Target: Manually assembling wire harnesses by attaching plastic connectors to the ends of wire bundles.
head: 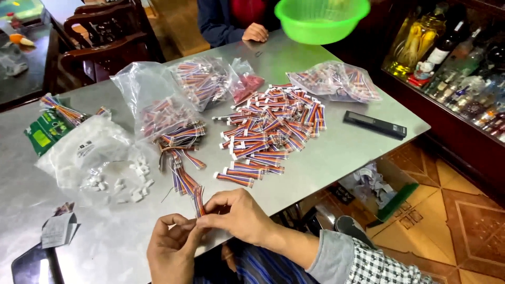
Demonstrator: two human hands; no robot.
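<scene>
Hands: our left hand [171,247] and right hand [239,213] pinch one striped cable [199,202], fingers clamped on its end, to keep it steady.
Place: cable at worktop [342,152] front edge, beside cable pile [273,126].

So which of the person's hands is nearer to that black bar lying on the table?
The right hand. It is nearer the table's front edge, below and left of the black bar. The left hand is farther left and lower, so farther away.
</scene>
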